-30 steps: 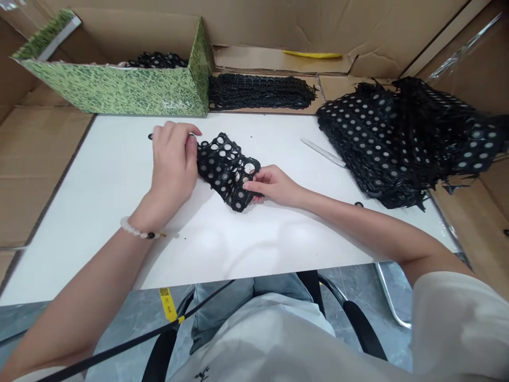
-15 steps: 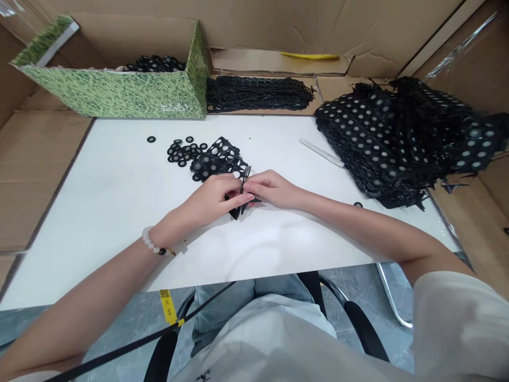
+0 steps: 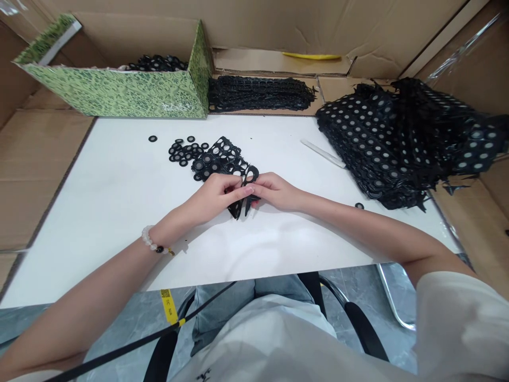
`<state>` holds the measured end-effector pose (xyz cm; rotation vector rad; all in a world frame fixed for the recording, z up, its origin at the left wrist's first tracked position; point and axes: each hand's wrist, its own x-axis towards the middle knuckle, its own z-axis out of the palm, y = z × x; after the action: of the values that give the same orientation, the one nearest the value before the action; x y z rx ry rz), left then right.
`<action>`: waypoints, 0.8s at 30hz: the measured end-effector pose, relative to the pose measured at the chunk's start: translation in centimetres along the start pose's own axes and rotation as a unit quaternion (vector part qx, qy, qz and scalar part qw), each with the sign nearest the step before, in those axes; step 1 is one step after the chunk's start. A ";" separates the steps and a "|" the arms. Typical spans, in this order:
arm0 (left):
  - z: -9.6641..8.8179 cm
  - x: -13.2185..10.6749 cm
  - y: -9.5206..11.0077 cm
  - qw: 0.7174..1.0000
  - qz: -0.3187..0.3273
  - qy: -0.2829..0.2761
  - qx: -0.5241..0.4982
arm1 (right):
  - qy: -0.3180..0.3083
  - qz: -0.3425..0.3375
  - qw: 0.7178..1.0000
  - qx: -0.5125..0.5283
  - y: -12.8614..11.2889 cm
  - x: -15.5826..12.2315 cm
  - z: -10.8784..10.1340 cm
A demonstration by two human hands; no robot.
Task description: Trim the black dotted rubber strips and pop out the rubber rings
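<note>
My left hand [image 3: 217, 193] and my right hand [image 3: 274, 191] meet at the middle of the white board, both pinching the end of a black perforated rubber sheet [image 3: 218, 162]. Its far part lies flat, with several rings still seated in its holes, and a torn end [image 3: 236, 210] hangs below my fingers. Just left of it lies a cluster of loose black rubber rings [image 3: 183, 151]. One more ring [image 3: 152, 138] sits apart further left.
The white board [image 3: 99, 212] lies on flattened cardboard. A large heap of perforated black sheet [image 3: 389, 143] is on the right, with a white strip [image 3: 323, 153] beside it. A green patterned box [image 3: 115, 94] holds black pieces, and a black stack [image 3: 260, 93] lies behind the board.
My left hand has moved right from above the rings to join my right hand at the sheet. The ring cluster is uncovered, and the pinched end has shifted slightly.
</note>
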<state>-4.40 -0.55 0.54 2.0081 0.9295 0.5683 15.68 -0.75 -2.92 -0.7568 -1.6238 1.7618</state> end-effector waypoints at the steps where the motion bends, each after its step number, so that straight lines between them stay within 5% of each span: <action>1: 0.0 0.0 0.0 1.000 0.001 -0.006 -0.007 | 0.001 -0.001 1.000 -0.005 0.0 0.0 0.0; 5: -0.2 0.2 -0.4 1.000 0.020 -0.018 -0.013 | 0.013 -0.004 1.000 -0.016 -0.2 0.0 0.0; 15: 0.3 0.1 -0.3 0.997 -0.020 0.067 -0.036 | 0.022 -0.041 0.999 -0.020 -0.9 0.4 0.1; 19: -0.9 1.2 -1.4 0.966 -0.061 0.194 -0.158 | 0.047 -0.049 0.997 -0.045 -0.7 0.5 -0.2; 22: -4.5 1.9 -3.5 0.916 -0.083 0.340 -0.195 | 0.081 -0.038 0.995 -0.044 -0.5 0.5 -0.3; 24: -7.3 1.8 -5.1 0.886 -0.099 0.434 -0.128 | 0.087 -0.035 0.995 -0.043 -0.4 0.4 -0.3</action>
<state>-10.29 6.43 0.41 1.3595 1.4583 1.4480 15.65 -0.26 -2.50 -0.8583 -1.5977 1.5397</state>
